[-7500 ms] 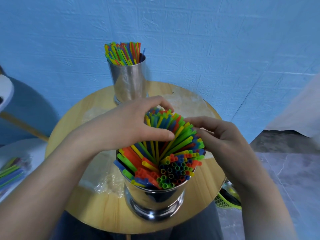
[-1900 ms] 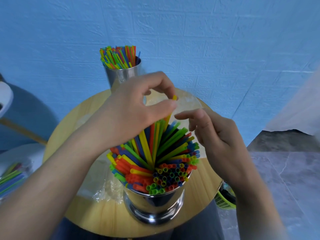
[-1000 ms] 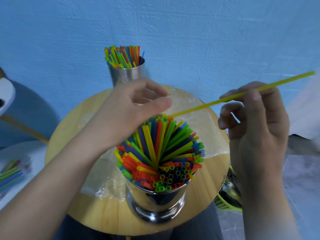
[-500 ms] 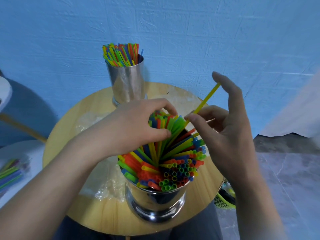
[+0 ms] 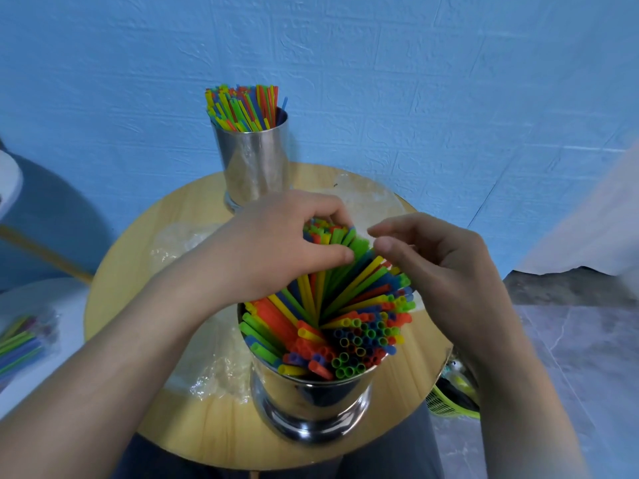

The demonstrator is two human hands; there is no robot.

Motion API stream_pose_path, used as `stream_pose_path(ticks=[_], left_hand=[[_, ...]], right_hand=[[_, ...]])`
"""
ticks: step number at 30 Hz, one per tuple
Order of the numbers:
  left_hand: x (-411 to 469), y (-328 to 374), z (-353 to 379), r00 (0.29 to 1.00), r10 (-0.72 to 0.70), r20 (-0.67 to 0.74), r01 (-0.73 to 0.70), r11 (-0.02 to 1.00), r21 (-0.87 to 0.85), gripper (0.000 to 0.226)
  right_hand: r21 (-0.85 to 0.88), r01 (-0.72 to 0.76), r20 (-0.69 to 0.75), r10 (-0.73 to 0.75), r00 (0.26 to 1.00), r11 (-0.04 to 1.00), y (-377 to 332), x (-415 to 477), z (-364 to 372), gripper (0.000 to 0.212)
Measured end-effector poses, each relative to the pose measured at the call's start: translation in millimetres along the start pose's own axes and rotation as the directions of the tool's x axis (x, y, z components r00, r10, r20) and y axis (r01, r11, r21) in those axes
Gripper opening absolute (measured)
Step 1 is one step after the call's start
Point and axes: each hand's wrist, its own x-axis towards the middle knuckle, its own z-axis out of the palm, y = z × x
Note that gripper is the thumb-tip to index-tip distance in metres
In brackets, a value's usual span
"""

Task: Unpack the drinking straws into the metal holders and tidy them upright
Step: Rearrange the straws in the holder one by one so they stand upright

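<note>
Near metal holder [image 5: 311, 406], splayed straws [image 5: 349, 302]: left hand [image 5: 276, 243] clasped far tips, right hand [image 5: 439, 267] hung loose, empty; leaners were best gathered gently inward, unbuckled.

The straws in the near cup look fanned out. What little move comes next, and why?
Probably the left hand should tip the straws it grips in toward the middle: they slant away from the ones standing in the near metal holder. The right hand, holding nothing beside them, could steady them.
</note>
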Motion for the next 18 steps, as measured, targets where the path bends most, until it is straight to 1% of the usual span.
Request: stream_pose_path(ticks=[6,11,18], left_hand=[[-0.7,-1.8,0.4,1.000,0.005,-0.017,-0.006,0.999,-0.053,0.008],[-1.7,-3.1,0.3,1.000,0.009,-0.004,-0.009,0.996,-0.091,0.016],[-1.2,-5.6,0.6,1.000,0.017,-0.005,-0.018,0.993,-0.119,0.012]], right_hand=[[-0.011,-0.023,0.033,0.024,0.999,1.000,5.6,-2.3,-2.3,0.015],[-0.005,-0.022,0.044,0.022,0.999,1.000,6.7,-2.1,-2.5,0.012],[0.002,-0.020,0.051,0.020,0.998,1.000,9.0,0.0,-2.0,0.010]])
